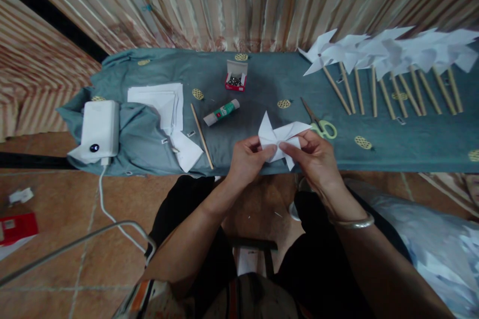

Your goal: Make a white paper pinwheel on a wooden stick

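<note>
A white paper pinwheel with folded blades is held between both hands above the table's front edge. My left hand pinches its left side, thumb on the centre. From the right, my right hand grips it with the thumb pressed near the middle too. Fingers behind the paper are hidden. Green-handled scissors lie just beyond my right hand. Left of the pinwheel rest a glue stick and a thin wooden stick. Behind them stands an open red box of small metal pins.
Several finished pinwheels on sticks lie in a row at the back right. White paper sheets and a white power bank with a cable sit on the left of the green cloth. A pleated curtain hangs behind.
</note>
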Demonstrator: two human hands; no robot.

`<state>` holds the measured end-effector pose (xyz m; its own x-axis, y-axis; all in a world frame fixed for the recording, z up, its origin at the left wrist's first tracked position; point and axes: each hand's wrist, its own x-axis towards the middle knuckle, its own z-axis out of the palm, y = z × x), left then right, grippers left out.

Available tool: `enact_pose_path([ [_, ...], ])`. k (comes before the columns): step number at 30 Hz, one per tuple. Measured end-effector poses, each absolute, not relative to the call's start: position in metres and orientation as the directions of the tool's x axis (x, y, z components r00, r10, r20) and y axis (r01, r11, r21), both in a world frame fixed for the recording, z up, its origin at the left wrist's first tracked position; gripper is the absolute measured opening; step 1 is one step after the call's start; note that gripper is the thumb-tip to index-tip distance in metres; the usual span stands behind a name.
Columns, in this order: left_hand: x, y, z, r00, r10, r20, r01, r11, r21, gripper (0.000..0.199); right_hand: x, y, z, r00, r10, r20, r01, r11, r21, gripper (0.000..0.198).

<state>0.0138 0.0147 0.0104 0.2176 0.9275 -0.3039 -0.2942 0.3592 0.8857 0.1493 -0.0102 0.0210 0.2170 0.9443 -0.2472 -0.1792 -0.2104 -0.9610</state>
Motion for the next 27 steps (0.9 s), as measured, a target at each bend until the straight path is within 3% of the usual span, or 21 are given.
enact_pose_path([
  [12, 0.015, 0.014, 0.011, 0.238, 0.918, -0.317, -0.305, 0.38, 0.873, 0.021, 0.149, -0.01, 0.019, 0.208, 0.937, -0.28, -0.236, -0.23, -0.944, 0.037],
  [27, 0.006, 0.021, 0.014, 0.12, 0.937, -0.329, -0.247, 0.349, 0.904, 0.021, 0.14, -0.002, 0.03, 0.156, 0.96, -0.232, -0.191, -0.201, -0.961, 0.035],
])
